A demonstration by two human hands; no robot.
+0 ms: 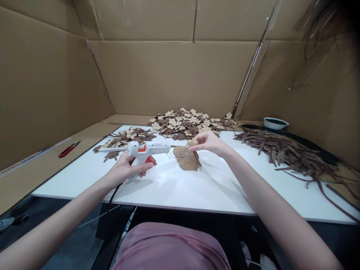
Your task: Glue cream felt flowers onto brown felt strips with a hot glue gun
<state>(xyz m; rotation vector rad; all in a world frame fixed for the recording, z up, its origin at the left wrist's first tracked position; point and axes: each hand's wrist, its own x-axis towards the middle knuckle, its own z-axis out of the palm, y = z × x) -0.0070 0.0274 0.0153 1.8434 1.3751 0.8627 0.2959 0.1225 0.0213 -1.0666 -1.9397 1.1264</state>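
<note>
Rightward, white bowl, seemingly dark contents.

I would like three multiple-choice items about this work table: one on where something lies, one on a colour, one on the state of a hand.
1. Where does the white bowl stand?
A. far right, beyond the brown strips
B. beside the red tool
C. in the person's lap

2. What colour is the glue gun trigger?
A. blue
B. orange
C. green

3. What is the right hand doing?
A. lying flat on the table
B. pinching a small tan flower piece above the brown leaf shape
C. gripping the glue gun

Answers: 1 A, the bowl sits at the far right edge. 2 B, the trigger shows orange. 3 B, the left hand has the gun.
</note>
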